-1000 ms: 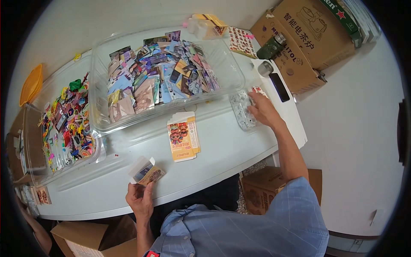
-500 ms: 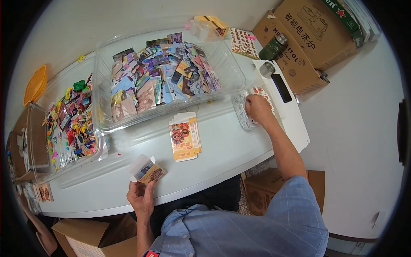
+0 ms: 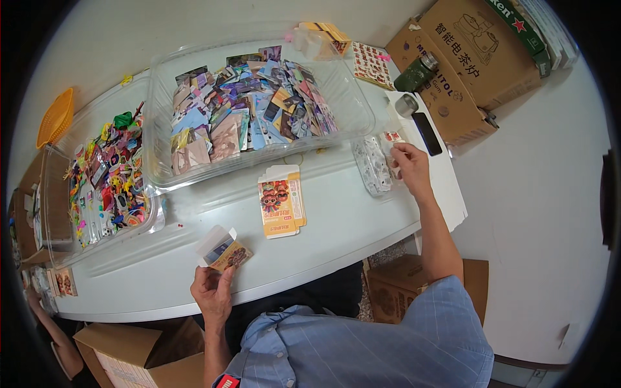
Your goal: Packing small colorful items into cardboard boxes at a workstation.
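Observation:
A small yellow carton [image 3: 231, 257] with a raised white flap and a dark picture card showing at its mouth is held over the table's front edge by my left hand [image 3: 213, 292], thumb and fingers closed on its lower end. My right hand [image 3: 411, 169] is over a stack of white sheets with red figures [image 3: 392, 136], fingers curled down; what is between the fingertips is hidden. Beside it lies a clear plastic tray [image 3: 370, 169] of small white-and-grey packets. In the middle of the table lies a flat yellow carton [image 3: 280, 205] with its end flap unfolded.
A big clear bin of picture cards [image 3: 255, 111] stands at the back; another of colourful trinkets [image 3: 110, 184] is at left. At back right are a green bottle [image 3: 415, 72], a black phone [image 3: 427, 134] and cardboard boxes [image 3: 475, 55]. Someone else's arm [image 3: 53, 333] shows at lower left.
My right hand has moved a little right, from over the tray of packets to the stack of sheets. My left hand still holds the small carton in nearly the same place.

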The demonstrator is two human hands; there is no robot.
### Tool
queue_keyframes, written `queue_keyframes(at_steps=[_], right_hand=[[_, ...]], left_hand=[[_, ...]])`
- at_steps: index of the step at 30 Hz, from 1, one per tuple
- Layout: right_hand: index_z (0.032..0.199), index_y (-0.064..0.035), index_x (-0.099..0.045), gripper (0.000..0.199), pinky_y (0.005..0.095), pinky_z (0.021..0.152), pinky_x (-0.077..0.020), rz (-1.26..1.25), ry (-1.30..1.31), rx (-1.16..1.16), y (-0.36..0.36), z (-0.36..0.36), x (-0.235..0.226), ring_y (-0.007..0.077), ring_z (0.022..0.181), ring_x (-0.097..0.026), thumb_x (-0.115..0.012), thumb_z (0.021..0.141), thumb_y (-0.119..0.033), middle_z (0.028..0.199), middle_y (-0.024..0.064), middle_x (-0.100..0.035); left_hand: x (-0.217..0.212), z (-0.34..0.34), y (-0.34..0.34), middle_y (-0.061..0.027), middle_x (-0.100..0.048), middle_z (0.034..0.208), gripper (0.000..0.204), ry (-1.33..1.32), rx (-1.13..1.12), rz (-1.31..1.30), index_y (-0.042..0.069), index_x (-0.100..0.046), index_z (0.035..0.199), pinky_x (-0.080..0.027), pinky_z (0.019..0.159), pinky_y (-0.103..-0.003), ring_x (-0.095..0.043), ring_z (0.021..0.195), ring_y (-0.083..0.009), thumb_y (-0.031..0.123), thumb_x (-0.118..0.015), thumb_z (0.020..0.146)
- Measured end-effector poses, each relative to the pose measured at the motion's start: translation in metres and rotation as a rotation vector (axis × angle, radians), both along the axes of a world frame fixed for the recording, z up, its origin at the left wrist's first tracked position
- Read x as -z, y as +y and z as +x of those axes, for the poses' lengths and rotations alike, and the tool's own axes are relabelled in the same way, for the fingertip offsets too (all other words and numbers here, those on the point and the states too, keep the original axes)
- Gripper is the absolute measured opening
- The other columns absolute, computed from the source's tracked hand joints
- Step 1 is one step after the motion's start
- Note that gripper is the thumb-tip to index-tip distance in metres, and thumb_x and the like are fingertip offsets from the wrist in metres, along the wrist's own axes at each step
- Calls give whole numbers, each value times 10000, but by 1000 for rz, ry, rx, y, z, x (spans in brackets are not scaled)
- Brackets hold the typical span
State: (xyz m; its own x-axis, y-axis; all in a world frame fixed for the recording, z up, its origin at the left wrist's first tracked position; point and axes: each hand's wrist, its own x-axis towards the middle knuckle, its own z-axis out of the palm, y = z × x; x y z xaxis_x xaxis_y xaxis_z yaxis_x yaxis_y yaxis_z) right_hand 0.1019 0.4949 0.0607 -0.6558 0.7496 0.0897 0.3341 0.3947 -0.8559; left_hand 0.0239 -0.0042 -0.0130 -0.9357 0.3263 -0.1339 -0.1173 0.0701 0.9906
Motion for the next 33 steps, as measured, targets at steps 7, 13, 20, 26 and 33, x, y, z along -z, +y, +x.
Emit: queue_keyframes(at_steps=[7,13,20,26,33], right_hand=[[1098,-16,-680,178,207,450,-403,-526,191,-52,-25,13,-19,64,587,-572,-669,975,-144,751,26,-641],[1080,-6,-669,125,207,471,-413,-410,162,-430,-122,-13,-25,76,594,-546,-612,1000,-83,770,50,-645],[1017,-9,-704,163,321,669,-538,60,306,-1099,-237,-72,-33,199,756,-668,-664,875,60,885,79,-702],[1073,-79,-695,217,354,673,-550,334,192,-1284,-257,-92,-37,266,813,-693,-720,861,-39,942,80,-703],[1120,-82,-687,272,352,615,-552,578,47,-1324,-277,-98,-53,241,760,-693,-748,857,-118,942,72,-696]], left_hand=[[2,2,0,-56,-698,1014,267,18,-54,8,-35,-644,1151,-482,726,-216,-595,817,-69,22,-752,913],[4,-1,1,7,-663,903,232,105,14,-59,-1,-705,1108,-459,679,-214,-552,771,-56,36,-773,890],[4,2,7,-69,-710,1055,382,62,-30,44,15,-670,1241,-548,698,-236,-664,900,-104,39,-786,878],[4,0,1,-88,-703,1022,372,107,29,7,30,-688,1216,-557,692,-245,-664,843,-130,38,-795,860],[-5,-2,1,-102,-696,998,382,178,11,-7,41,-693,1207,-563,670,-268,-663,791,-147,29,-801,841]])
